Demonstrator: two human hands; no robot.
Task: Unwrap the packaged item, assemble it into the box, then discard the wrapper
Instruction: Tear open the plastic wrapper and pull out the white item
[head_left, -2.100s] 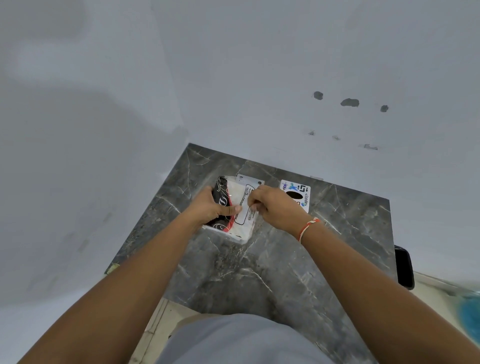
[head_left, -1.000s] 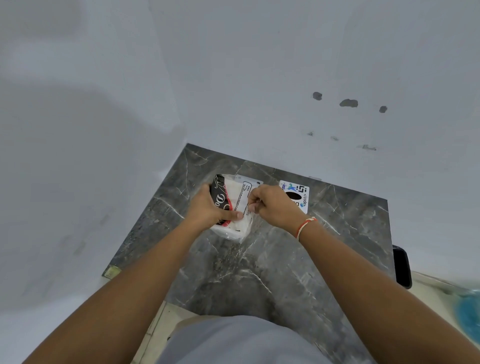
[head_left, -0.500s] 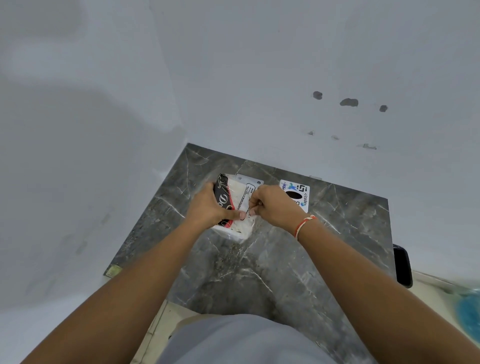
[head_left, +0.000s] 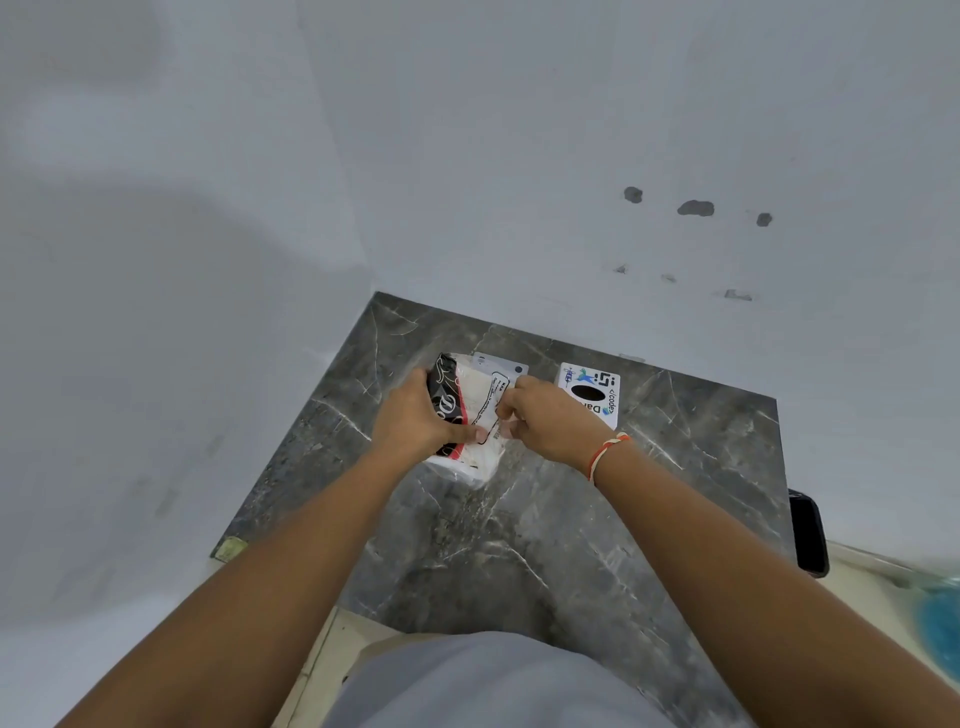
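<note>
A packaged item, white with a black and red side, sits in clear plastic wrapper at the middle of the dark marble table. My left hand grips its left side, thumb pressed on top. My right hand pinches the wrapper at the pack's right edge, fingers curled tight. A white box with a dark oval opening and coloured print lies just right of my right hand. A flat white piece shows behind the pack.
White walls close in the table at the back and left. A black phone-like object hangs off the table's right edge. Something blue is blurred at the lower right. My grey shirt fills the bottom.
My left hand has tilted the pack and shifted its grip slightly. My right hand's fingers have closed tighter on the wrapper at the pack's right edge.
</note>
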